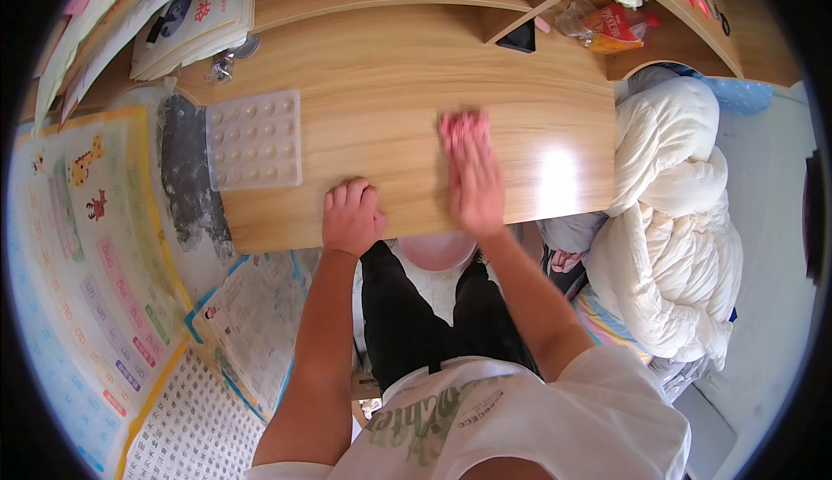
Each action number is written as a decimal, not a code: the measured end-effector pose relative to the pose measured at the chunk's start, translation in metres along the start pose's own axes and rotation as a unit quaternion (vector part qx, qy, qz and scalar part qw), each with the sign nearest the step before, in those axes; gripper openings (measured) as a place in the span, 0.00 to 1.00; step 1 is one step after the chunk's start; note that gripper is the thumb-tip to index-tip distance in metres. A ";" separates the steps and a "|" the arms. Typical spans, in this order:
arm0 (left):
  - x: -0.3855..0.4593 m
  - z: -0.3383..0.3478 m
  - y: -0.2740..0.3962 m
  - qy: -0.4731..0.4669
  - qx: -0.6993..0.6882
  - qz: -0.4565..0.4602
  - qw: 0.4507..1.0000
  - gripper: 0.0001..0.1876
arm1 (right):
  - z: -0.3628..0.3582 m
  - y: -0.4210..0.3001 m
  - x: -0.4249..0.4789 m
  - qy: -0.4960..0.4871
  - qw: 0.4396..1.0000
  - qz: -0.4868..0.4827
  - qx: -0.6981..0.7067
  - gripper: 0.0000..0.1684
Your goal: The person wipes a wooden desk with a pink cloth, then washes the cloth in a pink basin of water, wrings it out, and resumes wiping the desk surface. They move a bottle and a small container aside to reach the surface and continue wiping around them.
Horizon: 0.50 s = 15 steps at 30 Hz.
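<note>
Under the fingers of my right hand (478, 184) lies a pink cloth (465, 124), pressed flat on the wooden desk top (377, 90). Both the hand and the cloth look slightly blurred. My left hand (353, 217) rests on the desk's front edge with its fingers curled in. Nothing shows in that hand, though its palm is hidden. Left of it on the desk sits a clear plastic tray (255, 141) with rows of round bumps.
Books and papers (201, 22) stand at the back left. A black box (518, 38) and an orange-red packet (614, 28) sit by the shelf. A white quilt (669, 252) is heaped on the right. Below the desk edge is a pink basin (439, 250).
</note>
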<state>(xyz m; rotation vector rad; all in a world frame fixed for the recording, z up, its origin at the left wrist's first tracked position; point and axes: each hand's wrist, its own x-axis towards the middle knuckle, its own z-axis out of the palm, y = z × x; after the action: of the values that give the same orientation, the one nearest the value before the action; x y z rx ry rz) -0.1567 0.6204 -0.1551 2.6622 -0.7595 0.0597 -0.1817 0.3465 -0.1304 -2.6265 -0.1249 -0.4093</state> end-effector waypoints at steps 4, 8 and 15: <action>-0.001 0.002 0.003 -0.010 0.001 -0.004 1.000 0.17 | -0.005 -0.016 -0.031 -0.061 0.997 0.041 -0.028 0.33; -0.007 0.002 -0.004 0.005 0.007 0.004 1.000 0.17 | 0.048 0.017 0.076 0.039 0.999 0.023 -0.009 0.32; 0.006 0.006 0.003 0.007 -0.007 0.028 1.000 0.17 | 0.106 0.082 0.226 0.079 0.976 0.075 -0.187 0.34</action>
<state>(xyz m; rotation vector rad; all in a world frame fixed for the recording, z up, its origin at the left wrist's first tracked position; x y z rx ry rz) -0.1529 0.6128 -0.1592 2.6248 -0.8260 0.0874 0.0740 0.3275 -0.1864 -2.9288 0.2230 -0.6404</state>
